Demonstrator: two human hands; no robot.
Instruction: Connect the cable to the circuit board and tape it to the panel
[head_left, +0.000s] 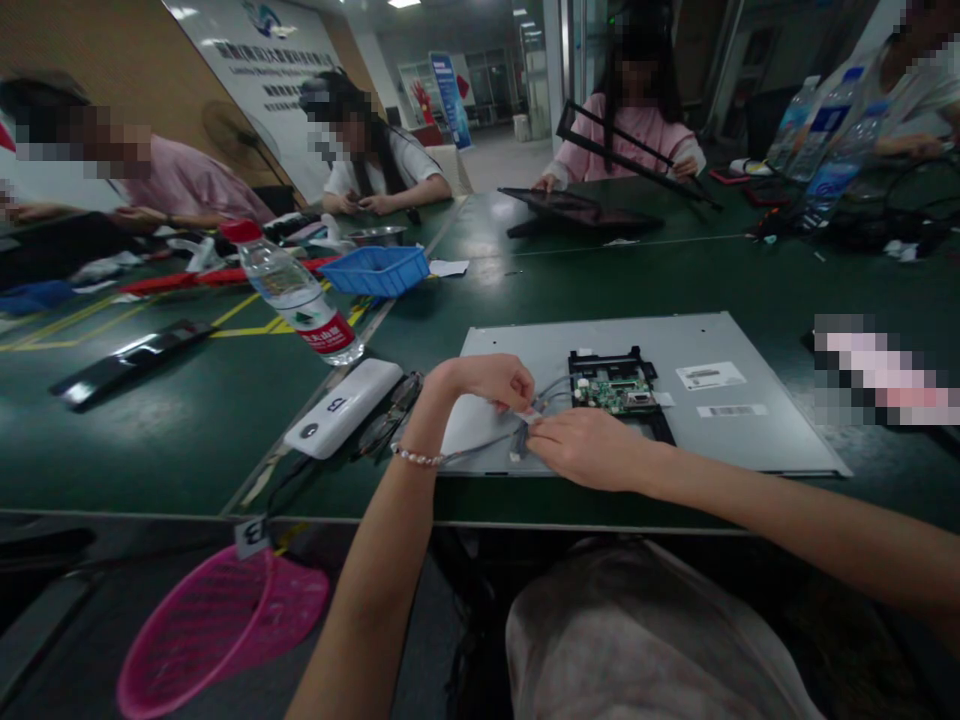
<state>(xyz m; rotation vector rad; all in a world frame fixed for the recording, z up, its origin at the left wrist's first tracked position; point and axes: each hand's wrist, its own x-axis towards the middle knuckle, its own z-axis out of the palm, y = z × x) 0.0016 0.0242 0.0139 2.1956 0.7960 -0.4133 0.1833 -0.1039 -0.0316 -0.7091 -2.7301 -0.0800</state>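
A flat silver display panel (517, 345) lies on the table in front of me. On it sits a black plastic bracket (661, 432) with a green circuit board (611, 395). Grey cables (517, 436) run from the board's left side, bunched near the panel's front edge. My left hand (499, 382), wrist bent, has its fingers curled and pinched on the cable bunch. My right hand (585, 448) meets it from the right, fingertips closed on the same bunch. A small pale strip shows between the fingertips; its kind is unclear.
Left of the panel are eyeglasses (390, 415), a white power bank (345, 408), a water bottle (304, 300) and a blue bin (377, 270). A pink basket (225, 625) hangs below the table edge. Across the table a person (626, 135) holds a black frame (626, 150); others sit nearby.
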